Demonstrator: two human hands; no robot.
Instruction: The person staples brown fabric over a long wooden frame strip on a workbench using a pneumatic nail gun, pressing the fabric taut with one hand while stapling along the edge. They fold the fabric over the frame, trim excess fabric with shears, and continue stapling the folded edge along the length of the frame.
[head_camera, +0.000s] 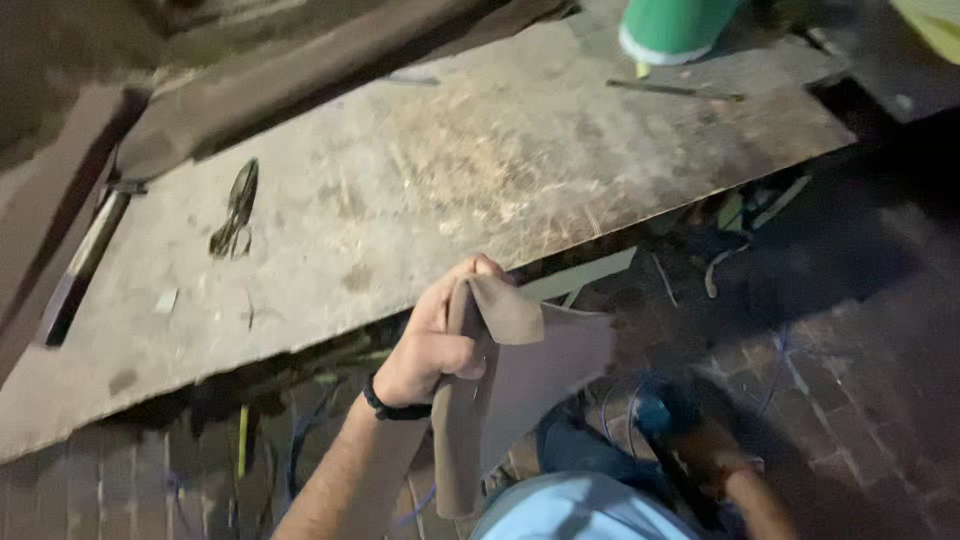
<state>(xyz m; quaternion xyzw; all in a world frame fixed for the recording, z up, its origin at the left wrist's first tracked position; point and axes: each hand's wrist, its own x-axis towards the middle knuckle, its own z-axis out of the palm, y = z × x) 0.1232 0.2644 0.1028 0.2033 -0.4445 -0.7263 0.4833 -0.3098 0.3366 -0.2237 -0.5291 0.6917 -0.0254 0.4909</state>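
Left hand (440, 340) grip closed on a brown sheet of sandpaper (520, 390), pinched at its top edge; the sheet folds over the fingers and hangs down right of the wrist, in the air just off the near edge of the tabletop (480, 150). Right hand (700, 445) low, blurred, around a dark tool (665, 420); can't tell how tight. Shears (235, 210) lie on the tabletop, well apart to the left.

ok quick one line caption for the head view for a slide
Left hand holds up a brown cloth beside a worn board with scissors on it; right hand low in shadow.
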